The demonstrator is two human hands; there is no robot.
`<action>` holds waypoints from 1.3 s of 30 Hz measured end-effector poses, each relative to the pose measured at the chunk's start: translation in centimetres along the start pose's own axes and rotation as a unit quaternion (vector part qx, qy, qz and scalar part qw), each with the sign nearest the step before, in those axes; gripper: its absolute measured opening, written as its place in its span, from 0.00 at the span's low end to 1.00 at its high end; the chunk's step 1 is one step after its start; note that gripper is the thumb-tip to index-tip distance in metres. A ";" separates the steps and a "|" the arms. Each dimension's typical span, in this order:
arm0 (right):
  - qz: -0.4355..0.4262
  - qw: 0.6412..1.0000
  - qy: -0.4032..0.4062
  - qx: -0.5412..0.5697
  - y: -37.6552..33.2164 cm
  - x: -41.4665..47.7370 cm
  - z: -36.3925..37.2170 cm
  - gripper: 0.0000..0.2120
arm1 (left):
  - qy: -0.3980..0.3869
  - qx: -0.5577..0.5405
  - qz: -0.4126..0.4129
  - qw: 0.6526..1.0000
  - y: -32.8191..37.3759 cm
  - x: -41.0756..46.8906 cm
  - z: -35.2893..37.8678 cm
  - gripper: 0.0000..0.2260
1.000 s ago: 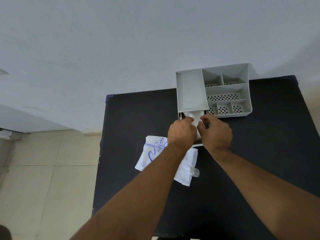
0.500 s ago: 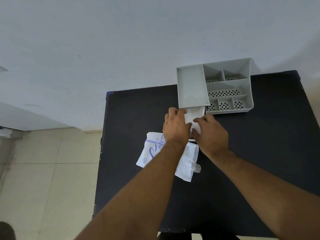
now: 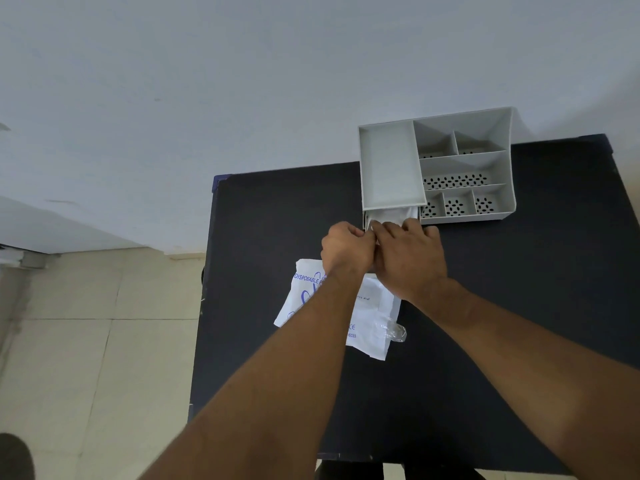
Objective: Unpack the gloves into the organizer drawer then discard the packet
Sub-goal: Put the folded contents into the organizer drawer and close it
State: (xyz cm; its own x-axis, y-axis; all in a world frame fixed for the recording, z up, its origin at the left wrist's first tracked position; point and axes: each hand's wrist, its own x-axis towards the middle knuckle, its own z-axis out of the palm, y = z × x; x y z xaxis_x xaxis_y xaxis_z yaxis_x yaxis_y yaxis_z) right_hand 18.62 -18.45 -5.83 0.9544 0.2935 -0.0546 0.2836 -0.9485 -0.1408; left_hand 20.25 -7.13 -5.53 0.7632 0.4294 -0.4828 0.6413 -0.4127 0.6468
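Grey organizer [image 3: 391,168] upright at desk's far edge; its drawer [image 3: 367,216] pulled partway out at front left. Translucent white gloves [image 3: 398,214] lie bunched inside the drawer. White packet [image 3: 372,327], blue print, lies flat just in front, crumpled open.

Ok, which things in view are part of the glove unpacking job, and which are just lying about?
Part of the job:
- grey organizer
- its pulled-out drawer
- clear gloves in the drawer
- white glove packet
- left hand and right hand, both at the drawer

Just there:
- black table
- tiled floor
- dark shape, bottom left corner, unidentifiable
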 end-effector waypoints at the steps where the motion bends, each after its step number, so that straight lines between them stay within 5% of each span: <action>1: -0.001 1.000 -0.008 -0.001 0.0 0.2 0.2 0.26 | -0.003 0.005 -0.007 1.000 0.2 0.1 0.1 0.09; 13: 0.004 0.996 -0.085 -0.026 1.1 2.1 0.1 0.32 | -0.123 -0.064 -0.017 0.990 0.5 0.6 -0.3 0.07; 21: 0.027 1.000 0.004 -0.001 0.3 0.6 0.4 0.28 | -0.047 0.036 0.029 0.998 1.6 0.7 -0.4 0.08; 28: 0.058 0.994 -0.095 -0.015 0.0 1.3 -0.1 0.35 | -0.051 0.048 0.012 0.997 1.6 0.8 -0.5 0.07; 39: 0.059 0.995 -0.081 -0.008 -0.8 0.0 -0.1 0.31 | -0.068 0.021 0.007 0.997 1.4 0.7 -0.8 0.05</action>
State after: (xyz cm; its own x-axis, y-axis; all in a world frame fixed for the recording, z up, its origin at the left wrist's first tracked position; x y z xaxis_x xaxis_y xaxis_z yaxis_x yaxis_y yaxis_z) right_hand 18.38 -17.73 -5.66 0.9539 0.1949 -0.2281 0.1740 -0.9787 -0.1087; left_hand 21.57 -6.77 -4.51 0.7740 0.3113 -0.5514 0.6310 -0.4520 0.6305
